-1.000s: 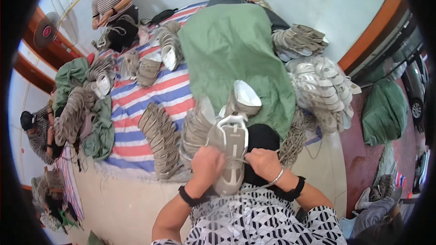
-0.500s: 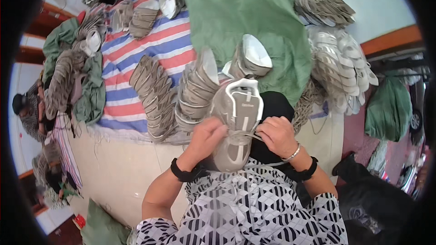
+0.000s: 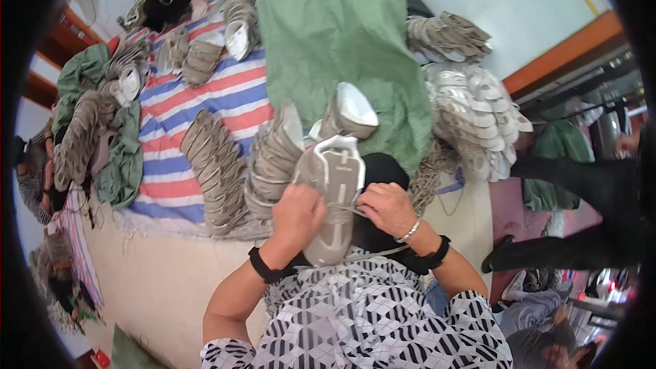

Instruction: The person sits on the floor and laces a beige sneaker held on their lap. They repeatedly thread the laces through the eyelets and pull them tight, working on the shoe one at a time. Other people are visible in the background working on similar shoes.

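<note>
A beige-grey shoe upper [image 3: 342, 176] with a white collar lies over my lap, its toe toward me. My left hand [image 3: 298, 216] is closed at its left edge, fingers curled by the lace holes; what they grip is hidden. On the other side my right hand [image 3: 389, 209] pinches a thin pale shoelace [image 3: 352, 208] that crosses the upper. A loose length of lace [image 3: 380, 254] trails across my lap below the right wrist. Just beyond the upper stand a nested stack of similar uppers [image 3: 271, 158] and one with a white lining [image 3: 356, 105].
Another upper stack [image 3: 213, 172] leans on the striped sheet [image 3: 179, 152]. A green cloth [image 3: 331, 24] covers the middle. Pale uppers [image 3: 471, 113] and a heap of laces [image 3: 425, 176] are at right. A person in dark trousers [image 3: 570, 253] stands at right; others sit farther left.
The view has shifted, so my hands and the shoe upper sit farther left and slightly lower. Both hands keep their places at the upper. A person's dark-trousered legs have appeared at right.
</note>
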Motion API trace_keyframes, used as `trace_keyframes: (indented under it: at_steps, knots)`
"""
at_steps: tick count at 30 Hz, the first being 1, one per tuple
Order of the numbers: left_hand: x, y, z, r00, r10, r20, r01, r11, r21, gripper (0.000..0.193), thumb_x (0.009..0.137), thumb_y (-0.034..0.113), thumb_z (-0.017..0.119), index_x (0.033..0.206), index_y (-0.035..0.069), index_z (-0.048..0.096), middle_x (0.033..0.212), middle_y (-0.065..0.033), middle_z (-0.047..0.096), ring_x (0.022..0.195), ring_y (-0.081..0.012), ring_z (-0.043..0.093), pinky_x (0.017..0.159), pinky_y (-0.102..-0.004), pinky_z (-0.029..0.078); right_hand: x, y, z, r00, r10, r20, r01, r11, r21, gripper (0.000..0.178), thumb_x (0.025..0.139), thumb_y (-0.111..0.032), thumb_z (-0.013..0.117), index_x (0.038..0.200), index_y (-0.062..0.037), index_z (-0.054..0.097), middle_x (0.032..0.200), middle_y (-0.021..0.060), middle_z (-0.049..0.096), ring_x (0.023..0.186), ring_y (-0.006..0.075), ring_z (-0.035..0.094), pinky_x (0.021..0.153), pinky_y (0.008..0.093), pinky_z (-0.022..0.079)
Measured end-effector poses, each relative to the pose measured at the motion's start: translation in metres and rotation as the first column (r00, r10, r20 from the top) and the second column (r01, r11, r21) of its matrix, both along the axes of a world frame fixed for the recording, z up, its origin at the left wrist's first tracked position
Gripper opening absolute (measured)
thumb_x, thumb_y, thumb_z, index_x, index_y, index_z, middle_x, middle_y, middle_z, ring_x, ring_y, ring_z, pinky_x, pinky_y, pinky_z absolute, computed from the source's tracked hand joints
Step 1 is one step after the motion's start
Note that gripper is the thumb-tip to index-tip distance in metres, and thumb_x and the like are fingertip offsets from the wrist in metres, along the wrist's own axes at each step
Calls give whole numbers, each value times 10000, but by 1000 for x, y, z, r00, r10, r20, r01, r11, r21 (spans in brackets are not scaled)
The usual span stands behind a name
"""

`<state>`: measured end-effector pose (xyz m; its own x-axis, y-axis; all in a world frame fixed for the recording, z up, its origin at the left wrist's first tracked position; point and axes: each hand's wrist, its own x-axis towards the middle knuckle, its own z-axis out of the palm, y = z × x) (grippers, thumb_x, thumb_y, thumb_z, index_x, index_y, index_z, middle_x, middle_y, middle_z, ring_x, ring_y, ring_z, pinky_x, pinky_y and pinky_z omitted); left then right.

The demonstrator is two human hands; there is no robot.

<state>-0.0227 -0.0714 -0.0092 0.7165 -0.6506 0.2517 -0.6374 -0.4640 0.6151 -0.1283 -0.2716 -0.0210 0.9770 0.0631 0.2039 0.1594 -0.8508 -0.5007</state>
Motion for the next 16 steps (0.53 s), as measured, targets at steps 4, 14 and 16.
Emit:
trace_keyframes:
  at_steps: [4, 14, 16]
  knots:
    - [6, -6, 4, 995, -104, 9, 96, 951, 292, 138, 755, 170, 653, 747, 71, 558, 809, -89, 553, 823, -296, 542, 695, -418, 476, 2, -2, -1, 969, -17, 245, 37, 996, -77, 151, 717, -130, 647, 859, -101, 606, 859, 45, 557, 796, 216, 571, 663, 339, 409]
    - [59, -16, 45, 554, -808, 200, 559, 539, 630, 323, 594, 224, 737, 857, 115, 584, 891, -33, 532, 957, -237, 524, 857, -389, 448, 19, -2, 8, 889, 445, 106, -334, 792, -511, 72, 697, -183, 567, 749, -136, 587, 831, -6, 499, 806, 156, 511, 661, 295, 429]
    - [70, -20, 49, 544, -837, 52, 642, 456, 617, 267, 664, 197, 707, 891, 133, 580, 914, -41, 548, 968, -250, 527, 869, -362, 442, 21, 0, 4, 892, 441, 94, -330, 780, -531, 93, 696, -187, 574, 769, -137, 602, 822, -6, 494, 808, 162, 510, 663, 292, 433]
